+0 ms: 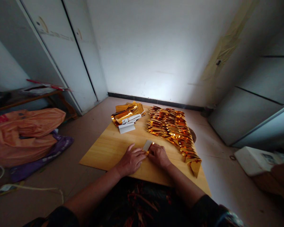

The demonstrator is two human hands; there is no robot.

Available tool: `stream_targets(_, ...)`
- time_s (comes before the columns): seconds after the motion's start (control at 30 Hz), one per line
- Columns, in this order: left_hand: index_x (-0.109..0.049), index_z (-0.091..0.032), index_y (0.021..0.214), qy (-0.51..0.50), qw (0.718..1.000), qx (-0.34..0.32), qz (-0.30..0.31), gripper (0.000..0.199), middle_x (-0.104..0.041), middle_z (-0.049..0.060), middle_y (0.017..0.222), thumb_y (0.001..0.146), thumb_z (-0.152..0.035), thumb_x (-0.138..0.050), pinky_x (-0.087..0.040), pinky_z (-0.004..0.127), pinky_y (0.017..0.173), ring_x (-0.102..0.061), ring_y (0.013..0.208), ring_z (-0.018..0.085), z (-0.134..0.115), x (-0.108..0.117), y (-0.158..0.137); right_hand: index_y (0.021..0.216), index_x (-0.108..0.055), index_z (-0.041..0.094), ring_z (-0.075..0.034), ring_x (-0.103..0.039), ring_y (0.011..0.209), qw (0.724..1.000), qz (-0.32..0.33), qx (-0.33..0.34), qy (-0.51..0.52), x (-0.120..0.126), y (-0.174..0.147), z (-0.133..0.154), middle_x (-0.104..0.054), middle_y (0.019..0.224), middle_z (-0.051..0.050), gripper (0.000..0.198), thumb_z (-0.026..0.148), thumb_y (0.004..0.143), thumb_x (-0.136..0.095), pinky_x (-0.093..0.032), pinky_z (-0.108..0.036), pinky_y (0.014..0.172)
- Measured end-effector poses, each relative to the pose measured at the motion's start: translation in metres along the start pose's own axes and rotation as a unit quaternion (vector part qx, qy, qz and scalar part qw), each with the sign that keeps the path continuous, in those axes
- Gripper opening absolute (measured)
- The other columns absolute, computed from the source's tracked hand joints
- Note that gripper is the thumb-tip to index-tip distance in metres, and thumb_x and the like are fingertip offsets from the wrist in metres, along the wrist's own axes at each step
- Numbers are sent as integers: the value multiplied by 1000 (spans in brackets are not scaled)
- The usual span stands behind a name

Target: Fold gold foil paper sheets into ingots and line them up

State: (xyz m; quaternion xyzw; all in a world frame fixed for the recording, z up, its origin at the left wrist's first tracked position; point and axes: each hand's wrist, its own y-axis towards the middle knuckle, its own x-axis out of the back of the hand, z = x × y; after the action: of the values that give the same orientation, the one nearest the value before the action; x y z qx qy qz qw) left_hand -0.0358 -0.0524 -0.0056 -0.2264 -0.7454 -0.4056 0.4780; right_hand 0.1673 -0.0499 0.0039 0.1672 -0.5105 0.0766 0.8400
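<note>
My right hand [158, 155] is curled closed over a small sheet of gold foil paper [147, 145], whose pale grey back faces up beyond the fingers. Flat on the wooden board, my left hand [133, 159] has its fingers stretched out and the thumb raised, the fingertips reaching the near edge of that sheet. Most of the sheet is hidden under the hands. To the right lie rows of folded gold foil pieces [169, 126], overlapping one another, with a larger folded piece [195, 165] at the near end. Loose gold foil sheets [126, 115] are heaped at the back left.
The wooden board [101, 148] stands close to my body. White folded strips [132, 119] and a pale sheet [127, 128] lie by the heap. An orange cloth or bag [26, 135] is at left, a white box [253, 159] on the floor at right, and a white wall [151, 53] ahead.
</note>
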Motion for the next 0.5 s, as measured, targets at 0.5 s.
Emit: stream_targets(0.5, -64, -27, 106, 38, 999, 5, -13, 23, -67, 2, 115, 87, -21, -53, -19, 52, 109, -56, 109, 19, -4, -2, -1, 69, -58, 19, -13, -56, 74, 990, -33, -5, 136, -4, 1, -15, -61, 81, -1, 17, 3, 68, -52, -43, -23, 71)
